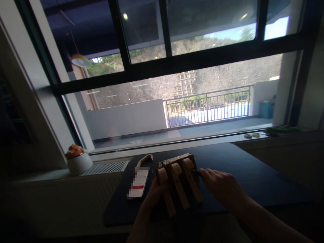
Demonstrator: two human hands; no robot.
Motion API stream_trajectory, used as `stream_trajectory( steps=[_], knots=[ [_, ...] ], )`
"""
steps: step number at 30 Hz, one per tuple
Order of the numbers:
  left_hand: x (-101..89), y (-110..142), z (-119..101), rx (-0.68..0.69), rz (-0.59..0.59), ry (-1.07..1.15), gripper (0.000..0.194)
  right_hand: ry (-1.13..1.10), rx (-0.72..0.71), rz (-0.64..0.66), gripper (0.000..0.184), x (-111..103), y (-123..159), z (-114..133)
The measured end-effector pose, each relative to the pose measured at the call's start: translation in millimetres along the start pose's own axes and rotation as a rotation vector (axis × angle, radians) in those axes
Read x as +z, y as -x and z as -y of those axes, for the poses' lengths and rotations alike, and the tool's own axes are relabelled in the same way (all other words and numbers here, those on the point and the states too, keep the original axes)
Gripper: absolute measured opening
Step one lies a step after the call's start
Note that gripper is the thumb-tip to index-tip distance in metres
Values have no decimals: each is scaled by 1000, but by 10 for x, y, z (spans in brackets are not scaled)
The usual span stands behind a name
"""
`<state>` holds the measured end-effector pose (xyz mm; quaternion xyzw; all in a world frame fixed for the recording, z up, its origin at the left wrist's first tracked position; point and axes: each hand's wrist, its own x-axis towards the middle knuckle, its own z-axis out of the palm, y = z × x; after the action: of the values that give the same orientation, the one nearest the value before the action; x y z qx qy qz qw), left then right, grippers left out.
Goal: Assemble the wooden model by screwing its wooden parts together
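A wooden rack [176, 161] with rough, bark-like edging is tilted over the dark table. Three pale wooden pieces with curved, hook-like ends stick out from it toward me: a left one [163, 177], a middle one [180, 189] and a right one [193, 185]. My left hand [155, 193] is closed around the rack's left side, by the left wooden piece. My right hand [214, 179] is closed on a thin dark tool [196, 172], whose tip meets the rack beside the right piece. Dim light hides the tool's exact kind.
A loose curved wooden piece [143, 160] lies on the dark table [243, 175] behind a phone [140, 184] with a blurred screen. A white pot with an orange top [78, 160] stands on the sill at left. Rolls of tape [250, 135] lie on the sill at right.
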<state>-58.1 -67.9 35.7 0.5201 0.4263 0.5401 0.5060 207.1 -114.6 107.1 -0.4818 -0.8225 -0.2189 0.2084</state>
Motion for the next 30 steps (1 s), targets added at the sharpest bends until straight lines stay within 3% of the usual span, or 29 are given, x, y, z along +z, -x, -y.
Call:
stream_trajectory(
  steps=[5, 10, 14, 20, 22, 24, 30],
  knots=[
    [-11, -5, 12, 7, 0, -7, 50, -6, -26, 6, 29, 57, -8, 6],
    [-12, -24, 42, 9, 6, 8, 53, -115, 111, 55, 13, 52, -19, 82],
    [-20, -45, 67, 8, 13, 7, 55, -326, 336, 146, 25, 42, -57, 35],
    [-30, -35, 53, 21, -2, -17, 54, -425, 384, 216, 31, 31, -73, -66],
    [-31, -31, 53, 18, -7, -12, 55, -407, 368, 217, 20, 6, -57, -44],
    [-32, -30, 57, 19, -7, -12, 56, -355, 322, 196, 23, -22, -42, -13],
    [-26, -33, 52, 26, 7, -18, 53, -3, 47, 39, 21, -50, -77, 18]
  ],
)
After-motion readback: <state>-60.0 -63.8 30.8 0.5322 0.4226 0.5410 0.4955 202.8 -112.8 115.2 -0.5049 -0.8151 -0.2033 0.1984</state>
